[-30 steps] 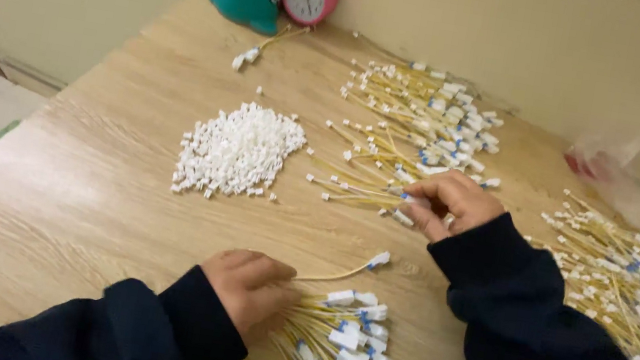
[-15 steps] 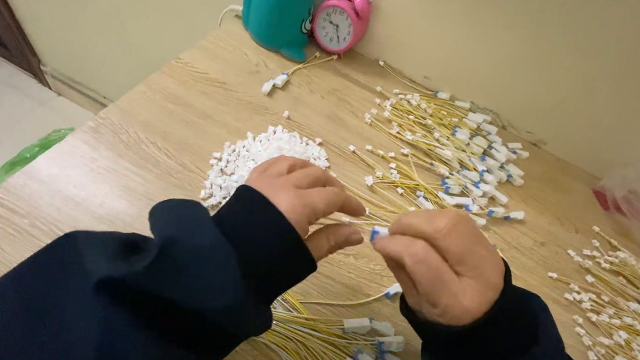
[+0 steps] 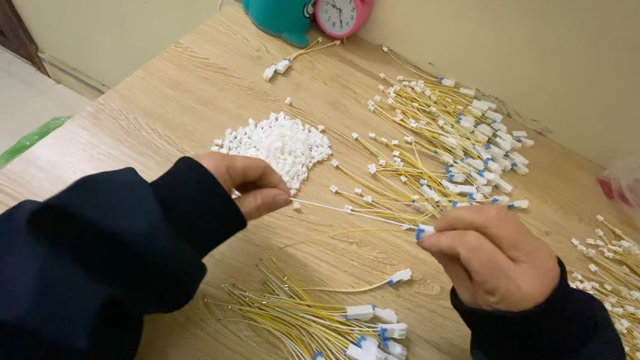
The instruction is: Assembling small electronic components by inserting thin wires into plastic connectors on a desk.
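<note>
Midair, both hands — left point(image 3: 251, 184), right point(image 3: 488, 254) — pinch one wire point(image 3: 349, 211).

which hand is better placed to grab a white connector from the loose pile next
Left, probably. The left hand pinches one end of the stretched wire right beside the pile of white connectors; the right hand grips the other end, farther away.

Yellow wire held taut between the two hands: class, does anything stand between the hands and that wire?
Nothing visible does. The left hand pinches one end of the yellow wire and the right hand grips the other, above the table.
</note>
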